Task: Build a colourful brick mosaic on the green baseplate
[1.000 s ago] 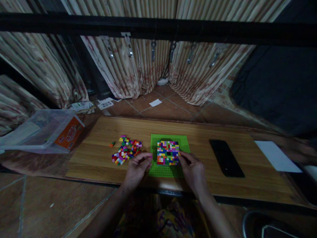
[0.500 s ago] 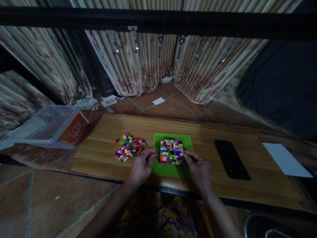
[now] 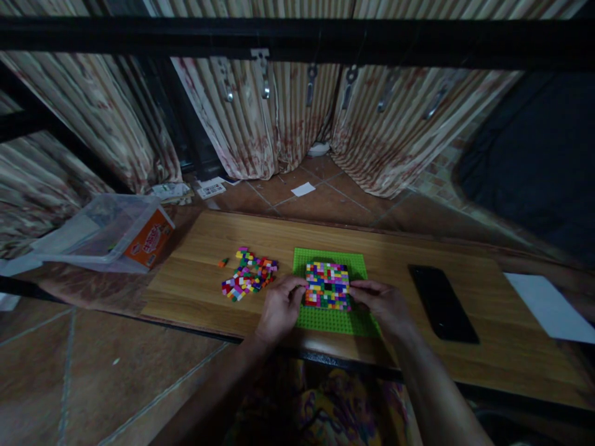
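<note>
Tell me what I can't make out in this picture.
All in the head view:
Middle of the green studded plastic baseplate: hidden by the multicoloured square brick block.
Whether the bare left hand pinches a loose brick: too small and dim.
Lettering on the orange printed label of the clear plastic box: too blurred.
Right end of the white paper sheet: cut off by the picture's right edge.

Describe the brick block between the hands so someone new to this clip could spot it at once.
On the wooden table, find the green studded baseplate, between the loose brick pile and the flat black device. Against that green, the brick block lies between the left hand and right hand. Unlike the scattered pile, it is a compact, squarish multicoloured patchwork.
</note>
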Demonstrator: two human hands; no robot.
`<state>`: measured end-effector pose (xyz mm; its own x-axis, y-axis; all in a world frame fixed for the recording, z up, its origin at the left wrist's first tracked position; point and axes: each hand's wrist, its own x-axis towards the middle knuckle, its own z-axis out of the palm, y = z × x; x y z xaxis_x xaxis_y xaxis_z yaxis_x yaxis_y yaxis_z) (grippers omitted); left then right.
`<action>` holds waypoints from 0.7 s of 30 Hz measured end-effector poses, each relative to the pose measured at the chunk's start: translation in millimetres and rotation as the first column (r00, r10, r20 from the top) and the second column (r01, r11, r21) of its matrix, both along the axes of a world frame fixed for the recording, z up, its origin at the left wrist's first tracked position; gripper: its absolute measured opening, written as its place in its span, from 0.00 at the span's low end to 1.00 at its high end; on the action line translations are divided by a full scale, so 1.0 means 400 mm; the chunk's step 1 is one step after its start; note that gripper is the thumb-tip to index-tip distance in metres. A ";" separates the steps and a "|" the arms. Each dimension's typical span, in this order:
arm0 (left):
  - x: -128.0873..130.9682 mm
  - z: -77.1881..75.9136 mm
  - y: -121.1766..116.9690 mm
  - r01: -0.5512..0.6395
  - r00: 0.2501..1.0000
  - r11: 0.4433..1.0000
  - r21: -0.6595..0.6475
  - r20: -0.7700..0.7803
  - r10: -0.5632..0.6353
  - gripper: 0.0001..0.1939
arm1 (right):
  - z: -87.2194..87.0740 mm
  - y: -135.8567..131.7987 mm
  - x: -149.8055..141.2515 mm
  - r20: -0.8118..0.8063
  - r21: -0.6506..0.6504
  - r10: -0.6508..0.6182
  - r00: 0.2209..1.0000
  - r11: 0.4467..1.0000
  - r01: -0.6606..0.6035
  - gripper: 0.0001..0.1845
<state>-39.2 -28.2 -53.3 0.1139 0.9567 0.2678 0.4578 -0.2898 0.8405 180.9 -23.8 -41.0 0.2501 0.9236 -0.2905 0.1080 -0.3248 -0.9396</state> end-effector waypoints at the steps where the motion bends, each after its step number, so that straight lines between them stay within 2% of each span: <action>1: 0.001 -0.001 0.001 0.005 1.000 1.000 0.010 -0.005 -0.005 0.07 | 0.001 0.002 0.002 0.004 -0.006 0.013 1.000 1.000 -0.013 0.20; 10: 0.003 -0.003 -0.010 0.002 0.994 0.998 0.071 -0.108 0.005 0.08 | -0.021 0.005 0.011 0.076 0.023 0.056 0.996 0.998 -0.058 0.20; 16: 0.007 -0.013 -0.015 -0.051 0.979 0.996 0.073 -0.191 0.064 0.08 | -0.029 0.000 0.011 0.048 0.019 0.057 0.997 0.998 -0.058 0.19; 21: 0.008 -0.011 -0.008 -0.059 0.977 0.996 0.069 -0.202 0.072 0.08 | -0.026 -0.002 0.009 0.048 0.022 0.051 0.998 0.998 -0.052 0.20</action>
<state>-36.1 -31.4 -57.5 0.1103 0.9460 0.3047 0.6377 -0.3025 0.7084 184.5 -24.4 -51.5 0.2152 0.9419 -0.2581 0.1691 -0.2962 -0.9400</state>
